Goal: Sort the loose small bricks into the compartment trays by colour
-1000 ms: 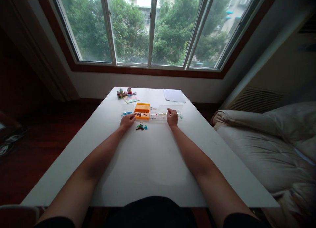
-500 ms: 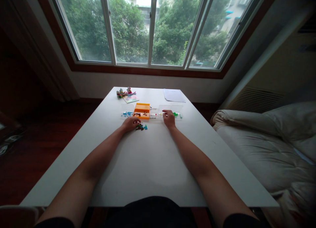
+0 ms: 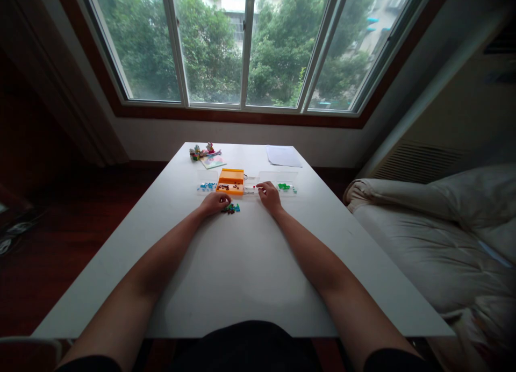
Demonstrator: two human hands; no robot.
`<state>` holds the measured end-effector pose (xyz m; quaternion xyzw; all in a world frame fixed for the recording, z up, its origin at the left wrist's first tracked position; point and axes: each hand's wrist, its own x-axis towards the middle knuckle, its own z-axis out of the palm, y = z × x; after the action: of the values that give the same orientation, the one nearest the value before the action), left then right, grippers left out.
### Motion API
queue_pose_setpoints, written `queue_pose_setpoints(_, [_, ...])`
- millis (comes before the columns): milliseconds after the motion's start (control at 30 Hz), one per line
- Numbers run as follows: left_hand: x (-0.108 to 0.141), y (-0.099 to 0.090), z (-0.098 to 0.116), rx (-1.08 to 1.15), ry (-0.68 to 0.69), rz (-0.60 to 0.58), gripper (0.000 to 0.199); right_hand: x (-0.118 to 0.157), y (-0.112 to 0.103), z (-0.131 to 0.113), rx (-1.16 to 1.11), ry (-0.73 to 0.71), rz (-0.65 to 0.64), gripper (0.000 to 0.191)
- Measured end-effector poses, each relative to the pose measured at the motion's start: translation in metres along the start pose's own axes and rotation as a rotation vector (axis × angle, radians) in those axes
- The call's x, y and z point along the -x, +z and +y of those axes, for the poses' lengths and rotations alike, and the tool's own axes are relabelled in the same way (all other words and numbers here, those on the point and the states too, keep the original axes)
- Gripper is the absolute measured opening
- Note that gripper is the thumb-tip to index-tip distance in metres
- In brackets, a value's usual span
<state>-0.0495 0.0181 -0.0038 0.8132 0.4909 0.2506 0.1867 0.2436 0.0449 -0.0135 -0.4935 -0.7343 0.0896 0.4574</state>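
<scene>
My left hand (image 3: 215, 201) has its fingers pinched beside a small pile of mixed green, blue and brown pieces (image 3: 231, 208); what is between the fingertips is too small to make out. My right hand (image 3: 269, 195) reaches over the clear box, fingertips near a tiny red piece (image 3: 254, 186); whether it holds anything cannot be seen. Behind my left hand stands an orange open-lidded box (image 3: 231, 176) with brown pieces (image 3: 228, 187) in it. Blue pieces (image 3: 208, 185) lie in a clear box to its left. Green pieces (image 3: 284, 187) sit right of my right hand.
At the far left of the white table (image 3: 245, 270) are small colourful figures (image 3: 201, 151) and a printed booklet (image 3: 213, 161). White paper sheets (image 3: 283, 156) lie far right. A padded sofa (image 3: 423, 232) stands along the right side, and a window is beyond the table.
My right hand has moved left, from close to the green pieces to the tiny red piece. My left hand stays by the pile, its fingers slightly shifted.
</scene>
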Motion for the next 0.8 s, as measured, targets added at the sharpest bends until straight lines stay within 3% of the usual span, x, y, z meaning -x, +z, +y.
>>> queue_pose_setpoints(200, [-0.001, -0.001, 0.0, 0.063, -0.02, 0.113, 0.018, 0.0, 0.001, 0.0, -0.014, -0.006, -0.005, 0.027])
queue_pose_setpoints(433, [-0.006, 0.003, -0.013, 0.284, -0.071, 0.238, 0.017, 0.002, 0.003, 0.001, -0.003, -0.012, -0.026, 0.026])
queue_pose_setpoints(633, [-0.009, 0.004, -0.017, 0.355, -0.081, 0.342, 0.02, 0.005, 0.008, -0.003, 0.019, -0.086, -0.145, 0.021])
queue_pose_setpoints(800, [-0.009, 0.004, -0.016, 0.335, -0.051, 0.327, 0.015, 0.01, 0.012, -0.015, 0.013, -0.193, -0.265, 0.021])
